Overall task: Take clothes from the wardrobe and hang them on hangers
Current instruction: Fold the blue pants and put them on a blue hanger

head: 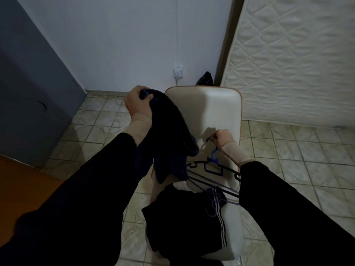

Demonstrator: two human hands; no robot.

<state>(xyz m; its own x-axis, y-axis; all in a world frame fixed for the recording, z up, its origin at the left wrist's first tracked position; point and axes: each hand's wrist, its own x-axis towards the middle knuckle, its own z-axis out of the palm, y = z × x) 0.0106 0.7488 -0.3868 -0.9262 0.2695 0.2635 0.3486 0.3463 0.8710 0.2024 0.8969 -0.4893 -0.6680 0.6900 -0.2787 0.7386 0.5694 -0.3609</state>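
- A person in black sleeves is standing over a cream padded chair (221, 110), which is sitting on a patterned tile floor (299, 156) near a pale wall.
- The left hand (137, 101) is raised above the chair's left edge, its fingers and thumb curling tightly round the bunched top of a dark navy garment (169, 135); the cloth is hanging down from the fist past the forearm, its lower end dangling in front of the seat.
- The right hand (223, 138) is reaching down over the seat, its fingers closing narrowly round the hook of a blue plastic hanger (213, 158), which is tilting up from the cushion by that hook.
- More dark hangers (217, 186) are lying in a loose tangle on the seat just beneath the blue one, their thin arms crossing one another.
- A black garment with white side stripes (184, 217) is lying heaped on the near part of the seat, touching the tangle of hangers.
- A quilted white mattress (295, 60) is leaning upright against the wall at right, beside the chair back.
- A wall socket (178, 73) with a plug in it is showing low on the wall behind the chair, and a small black bag (205, 78) is sitting on the floor close by.
- A grey panel (28, 83) is standing at far left.
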